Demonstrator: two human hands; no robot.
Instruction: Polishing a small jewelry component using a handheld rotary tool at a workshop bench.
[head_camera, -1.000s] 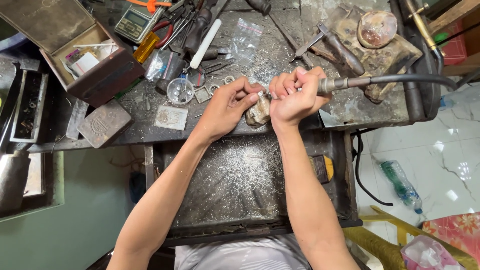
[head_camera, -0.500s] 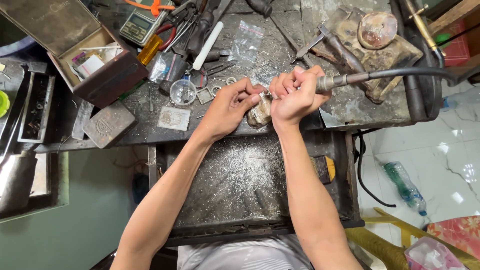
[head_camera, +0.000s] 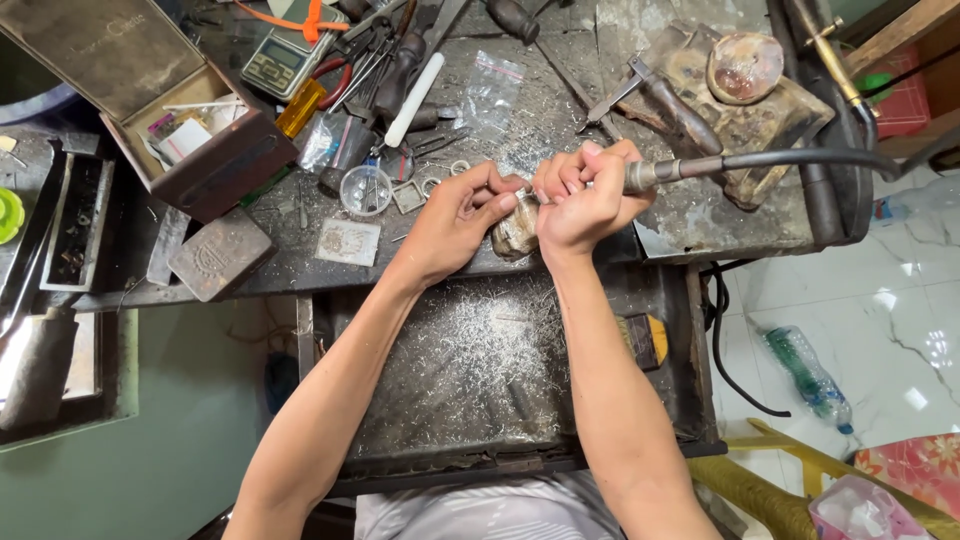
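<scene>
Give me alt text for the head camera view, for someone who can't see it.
Two bare hands meet over a cluttered workbench: the right hand grips a rotary handpiece on a black hose, the left hand pinches something small beside it. Metal filings cover the open drawer below.

bare forearms, light grey shirt (head_camera: 490, 515)

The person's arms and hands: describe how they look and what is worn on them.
Both forearms are bare from elbow to wrist, with no sleeves in view. The left hand and the right hand wear no gloves, and no watch or bracelet shows on either wrist. Whether any ring is worn cannot be told. A light grey garment covers the body at the bottom edge.
</scene>
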